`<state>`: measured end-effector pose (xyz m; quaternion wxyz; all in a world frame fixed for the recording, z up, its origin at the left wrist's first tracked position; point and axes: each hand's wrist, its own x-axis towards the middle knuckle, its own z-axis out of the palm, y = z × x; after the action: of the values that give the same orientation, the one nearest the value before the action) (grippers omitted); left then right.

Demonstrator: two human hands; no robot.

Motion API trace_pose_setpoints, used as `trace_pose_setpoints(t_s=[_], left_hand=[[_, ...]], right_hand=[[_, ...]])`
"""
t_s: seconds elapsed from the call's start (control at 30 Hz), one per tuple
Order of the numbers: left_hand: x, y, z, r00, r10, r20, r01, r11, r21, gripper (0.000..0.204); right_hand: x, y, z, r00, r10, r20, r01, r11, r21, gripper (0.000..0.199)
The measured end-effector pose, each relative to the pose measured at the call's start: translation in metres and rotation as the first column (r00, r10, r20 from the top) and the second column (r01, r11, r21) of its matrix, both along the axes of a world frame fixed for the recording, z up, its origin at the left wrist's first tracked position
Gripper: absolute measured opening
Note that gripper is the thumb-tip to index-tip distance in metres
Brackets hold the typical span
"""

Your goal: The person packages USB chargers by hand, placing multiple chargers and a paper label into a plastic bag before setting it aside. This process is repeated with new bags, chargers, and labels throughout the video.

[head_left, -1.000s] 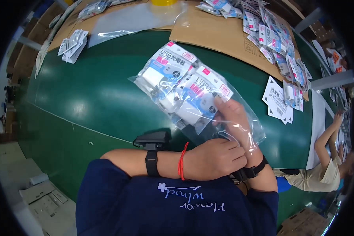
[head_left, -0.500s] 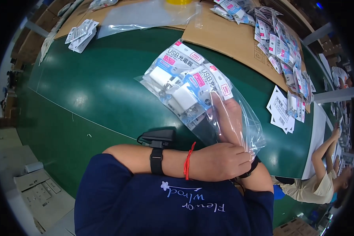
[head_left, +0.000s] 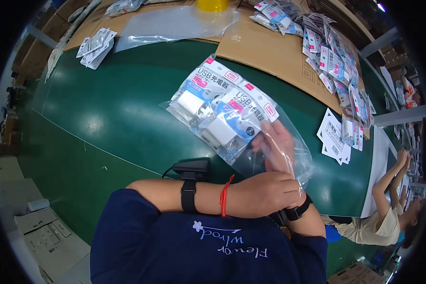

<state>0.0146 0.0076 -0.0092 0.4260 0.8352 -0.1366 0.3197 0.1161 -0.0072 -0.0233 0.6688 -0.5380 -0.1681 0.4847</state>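
The clear bag [head_left: 302, 158] is over the near middle of the green table [head_left: 94, 118], in front of the person's chest; whether it touches the surface cannot be told. Its long axis runs slantwise, from upper left to lower right: the filled end points to the upper left, away from the body, and the mouth lies at the lower right, around the right wrist. Inside, a left pack [head_left: 201, 90] and a right pack [head_left: 239, 111] sit side by side along that axis, their card tops turned to the upper right and their white blocks to the lower left.

The right hand [head_left: 280, 144] reaches inside the bag, fingers slightly spread, tips at the right pack's near edge; whether they grip it cannot be told. The left hand [head_left: 270, 191] crosses over the right wrist, its fingers curled together, pinching the film at the mouth.

Beyond, cardboard [head_left: 265, 57] bears a heap of similar packs [head_left: 333, 61] at the right, with white cards [head_left: 333, 137] nearby.
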Motion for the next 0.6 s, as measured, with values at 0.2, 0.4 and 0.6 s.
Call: trace_pose_setpoints(t_s=[0.2,0.4,0.6], left_hand=[[0.009,0.023,-0.002,0.984,-0.173,-0.048,0.175,0.983,0.06,0.021],[-0.02,0.048,0.025,0.993,0.101,-0.056,-0.097,0.993,0.065,0.027],[-0.061,0.147,0.019,0.545,0.839,0.002,-0.797,0.517,0.313,0.036]], right_hand=[[0.012,0.016,0.013,0.91,0.304,0.282,-0.239,0.94,-0.245,0.026],[0.007,0.02,0.008,0.987,0.146,0.069,-0.139,0.985,-0.098,0.026],[0.002,0.024,0.021,0.999,0.037,-0.04,-0.042,0.993,-0.109,0.026]])
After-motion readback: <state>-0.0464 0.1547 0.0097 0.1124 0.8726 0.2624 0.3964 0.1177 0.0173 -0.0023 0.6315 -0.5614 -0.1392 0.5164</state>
